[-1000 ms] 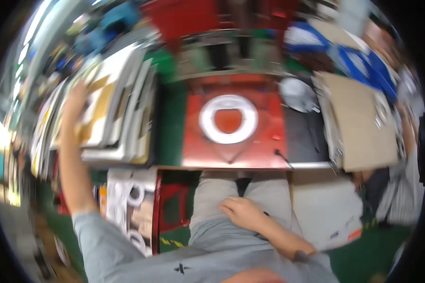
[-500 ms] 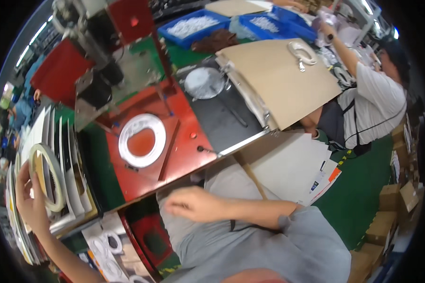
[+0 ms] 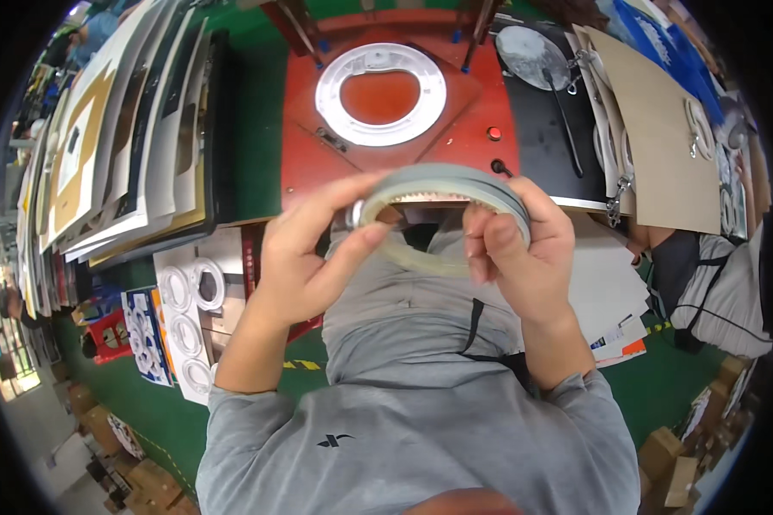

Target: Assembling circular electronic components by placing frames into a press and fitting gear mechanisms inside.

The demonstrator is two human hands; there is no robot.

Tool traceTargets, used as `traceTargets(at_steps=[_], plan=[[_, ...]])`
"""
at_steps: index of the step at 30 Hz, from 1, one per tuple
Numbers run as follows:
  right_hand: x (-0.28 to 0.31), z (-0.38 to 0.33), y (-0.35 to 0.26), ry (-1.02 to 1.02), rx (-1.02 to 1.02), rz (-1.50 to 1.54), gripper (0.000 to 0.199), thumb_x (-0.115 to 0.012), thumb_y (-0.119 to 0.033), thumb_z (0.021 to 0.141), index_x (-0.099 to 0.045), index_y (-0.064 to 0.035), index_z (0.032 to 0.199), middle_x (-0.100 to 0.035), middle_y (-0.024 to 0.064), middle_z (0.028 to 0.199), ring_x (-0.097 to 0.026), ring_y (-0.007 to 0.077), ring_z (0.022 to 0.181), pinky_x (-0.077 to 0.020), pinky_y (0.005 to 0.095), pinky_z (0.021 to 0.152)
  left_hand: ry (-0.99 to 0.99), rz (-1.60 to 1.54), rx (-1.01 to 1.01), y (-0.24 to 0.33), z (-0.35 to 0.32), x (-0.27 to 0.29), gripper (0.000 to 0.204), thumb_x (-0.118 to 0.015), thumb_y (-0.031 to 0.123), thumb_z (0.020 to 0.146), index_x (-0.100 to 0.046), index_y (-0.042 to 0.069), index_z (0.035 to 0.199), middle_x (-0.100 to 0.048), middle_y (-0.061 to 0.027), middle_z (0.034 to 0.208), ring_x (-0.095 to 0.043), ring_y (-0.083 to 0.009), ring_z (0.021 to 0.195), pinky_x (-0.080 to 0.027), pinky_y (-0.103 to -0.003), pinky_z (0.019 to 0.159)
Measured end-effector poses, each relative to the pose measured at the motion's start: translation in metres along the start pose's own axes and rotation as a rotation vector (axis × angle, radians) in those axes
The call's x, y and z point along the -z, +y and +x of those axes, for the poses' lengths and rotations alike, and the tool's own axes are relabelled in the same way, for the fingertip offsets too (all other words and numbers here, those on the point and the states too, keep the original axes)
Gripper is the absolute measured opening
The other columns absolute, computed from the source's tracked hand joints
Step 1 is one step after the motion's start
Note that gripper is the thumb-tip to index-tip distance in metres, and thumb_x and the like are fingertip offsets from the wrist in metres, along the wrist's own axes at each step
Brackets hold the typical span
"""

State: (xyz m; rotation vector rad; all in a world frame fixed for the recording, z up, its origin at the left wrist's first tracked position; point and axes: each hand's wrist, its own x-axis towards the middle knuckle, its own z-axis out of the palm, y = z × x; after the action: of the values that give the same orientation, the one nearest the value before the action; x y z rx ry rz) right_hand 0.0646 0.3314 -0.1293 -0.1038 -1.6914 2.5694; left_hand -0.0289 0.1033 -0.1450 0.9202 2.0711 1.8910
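Above the lap (image 3: 408, 300), here's the greenish ring (image 3: 446, 174), held up: left hand (image 3: 305, 249) clamped on its left rim, thumb and fingers together; right hand (image 3: 530, 249) gripping the right rim, fingertips curled inside. Beyond, the white ring (image 3: 378, 135) lies on red board (image 3: 318, 178).

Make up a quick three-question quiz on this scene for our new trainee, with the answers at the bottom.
1. True or false: the left hand and the right hand both hold the pale ring.
2. What colour is the plate under the white ring? (a) blue (b) red (c) yellow
3. Fill in the side, as the person sees it: the pale grey disc lies to the ____ of that plate.

Key: 1. True; 2. b; 3. right
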Motion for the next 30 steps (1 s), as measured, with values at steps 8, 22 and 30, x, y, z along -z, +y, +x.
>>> traceTargets(at_steps=[8,22,30], plan=[[0.023,0.010,0.013,0.099,0.536,-0.440,0.028,-0.092,-0.006,0.077,-0.070,0.0022,0.093,-0.069,0.0056,0.082,-0.060,0.0112,0.071,-0.0442,0.0259,0.063,-0.139,-0.373,0.159,-0.047,-0.021,-0.011,0.039,-0.079,-0.010,0.085,-0.070,-0.008,0.123,-0.074,-0.0157,0.121,-0.070,-0.0204,0.113,-0.054,-0.033,0.099],[0.051,0.008,-0.007,0.040,0.561,-0.711,0.036,-0.097,-0.010,0.062,-0.072,0.0011,0.085,-0.070,0.0066,0.073,-0.061,0.0141,0.063,-0.0433,0.0264,0.057,-0.131,0.239,-0.098,-0.016,0.003,0.029,0.024,-0.080,0.002,0.086,-0.075,-0.002,0.109,-0.079,-0.0126,0.106,-0.075,-0.0213,0.091,-0.057,-0.031,0.079],[0.042,0.000,0.006,0.135,0.488,-0.348,0.042,-0.098,-0.024,0.071,-0.069,0.0009,0.089,-0.067,0.0070,0.078,-0.058,0.0123,0.068,-0.0419,0.0261,0.060,0.005,-0.160,-0.041,-0.052,-0.017,-0.042,0.037,-0.085,-0.001,0.080,-0.076,-0.005,0.115,-0.079,-0.0152,0.109,-0.076,-0.0201,0.096,-0.058,-0.030,0.086]])
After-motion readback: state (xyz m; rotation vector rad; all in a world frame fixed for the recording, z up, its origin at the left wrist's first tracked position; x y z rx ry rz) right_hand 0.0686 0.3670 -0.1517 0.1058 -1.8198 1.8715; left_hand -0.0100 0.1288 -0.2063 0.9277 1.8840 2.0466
